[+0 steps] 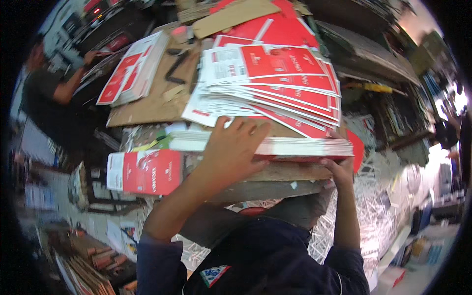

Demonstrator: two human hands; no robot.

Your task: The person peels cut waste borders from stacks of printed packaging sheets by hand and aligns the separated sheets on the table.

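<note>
A thick stack of printed sheets (305,147) shows its white edges along the bench's near side. My left hand (236,150) grips it left of its middle, the fingers curled over the far side and the thumb at the near side. Around its right end is my right hand (341,167), thumb in front and fingertips behind. Just beyond lies a fanned pile of red and white printed sheets (280,78). A separate red and white printed piece (147,172) lies at the bench's left front, apart from my left hand.
Another pile of printed sheets (132,71) lies on a brown board (147,117) at the far left, near a black bent tool (177,69). Cardboard (236,17) lies at the back. A person (49,93) works at the left. Paper strips (354,221) litter the floor.
</note>
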